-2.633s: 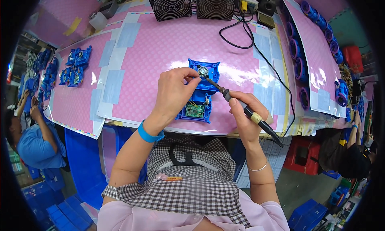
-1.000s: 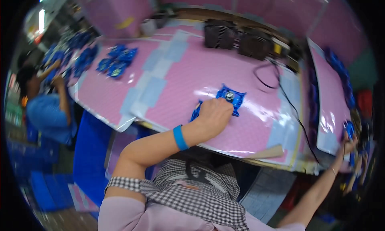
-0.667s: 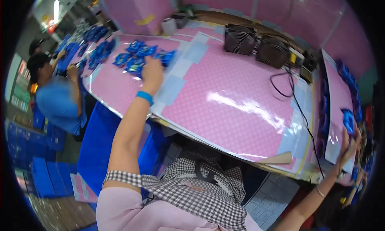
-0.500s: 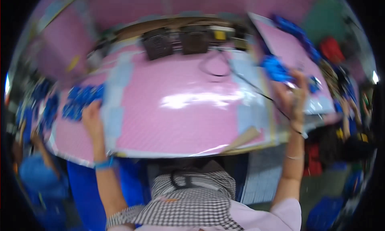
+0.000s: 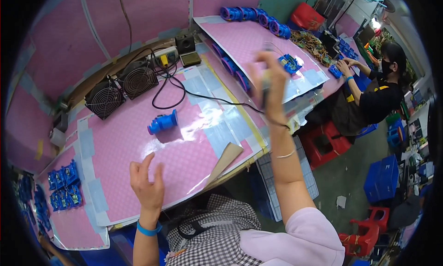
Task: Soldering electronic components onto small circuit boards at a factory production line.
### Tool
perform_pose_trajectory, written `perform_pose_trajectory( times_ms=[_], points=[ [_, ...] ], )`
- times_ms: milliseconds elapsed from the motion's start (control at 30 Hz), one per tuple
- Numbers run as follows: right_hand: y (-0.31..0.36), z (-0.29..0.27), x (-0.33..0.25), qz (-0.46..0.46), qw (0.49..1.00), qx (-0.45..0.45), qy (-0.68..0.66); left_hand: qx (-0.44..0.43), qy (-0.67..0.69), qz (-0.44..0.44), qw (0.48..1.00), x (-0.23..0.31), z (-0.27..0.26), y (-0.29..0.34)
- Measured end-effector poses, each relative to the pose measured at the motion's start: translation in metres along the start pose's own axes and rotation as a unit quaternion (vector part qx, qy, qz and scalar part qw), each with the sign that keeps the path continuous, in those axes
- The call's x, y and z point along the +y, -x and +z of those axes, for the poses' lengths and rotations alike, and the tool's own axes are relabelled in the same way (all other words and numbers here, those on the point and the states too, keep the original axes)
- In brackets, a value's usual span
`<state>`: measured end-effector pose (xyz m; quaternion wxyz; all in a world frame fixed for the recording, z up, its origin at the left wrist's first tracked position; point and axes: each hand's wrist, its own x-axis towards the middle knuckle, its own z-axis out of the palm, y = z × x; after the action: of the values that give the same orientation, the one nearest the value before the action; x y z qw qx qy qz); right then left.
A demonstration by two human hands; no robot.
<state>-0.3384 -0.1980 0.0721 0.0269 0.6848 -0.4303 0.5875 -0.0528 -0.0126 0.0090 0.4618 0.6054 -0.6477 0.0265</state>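
Note:
My left hand (image 5: 148, 185) hovers over the front of the pink mat (image 5: 138, 141), fingers apart and empty. Beyond it a blue cylindrical housing (image 5: 163, 122) with a wide flange lies on the mat. My right hand (image 5: 273, 81) is raised at the right beside a sloping pink board (image 5: 240, 39), its fingers curled and smeared by motion. A slim dark tool (image 5: 265, 94) appears to be in its grip, too blurred to name. Near that hand, a blue open part with a circuit board (image 5: 289, 63) rests on the sloping board.
Two black round-grille fans (image 5: 105, 99) stand at the back, near a black cord (image 5: 217, 98) running right. Blue parts (image 5: 64, 185) sit in rows at left; blue housings (image 5: 272, 26) line the sloping board's far edge. A co-worker (image 5: 369, 86) sits at right, near red stools (image 5: 325, 143).
The view has turned to the right. A blue part was by my right hand; now a blue housing lies on the mat. My left hand has left the rows of blue parts.

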Motion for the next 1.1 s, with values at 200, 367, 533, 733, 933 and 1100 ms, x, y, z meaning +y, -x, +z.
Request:
perform_pose_trajectory(
  times_ms=[200,367,533,733,933,1100],
  points=[
    [-0.015,-0.06,0.125,0.082,0.962,-0.013,0.26,-0.064,0.355,-0.429,0.828,-0.023,-0.008,-0.018],
    [0.003,-0.045,0.052,0.047,0.989,-0.031,0.14,0.086,0.072,-0.057,0.992,-0.016,0.036,-0.04],
    [0.068,-0.023,-0.069,-0.042,0.986,-0.148,-0.068,0.091,0.149,-0.146,0.974,-0.016,0.013,-0.023],
    [0.143,0.02,-0.139,-0.139,0.915,-0.306,-0.225,0.095,0.177,-0.331,0.922,-0.035,-0.049,0.045],
    [0.123,0.048,-0.131,-0.027,0.912,-0.304,-0.275,0.001,-0.021,-0.212,0.977,-0.025,-0.061,0.077],
    [0.072,0.085,-0.063,-0.081,0.91,-0.367,-0.173,-0.072,-0.065,-0.188,0.977,-0.026,-0.036,0.055]
  ],
)
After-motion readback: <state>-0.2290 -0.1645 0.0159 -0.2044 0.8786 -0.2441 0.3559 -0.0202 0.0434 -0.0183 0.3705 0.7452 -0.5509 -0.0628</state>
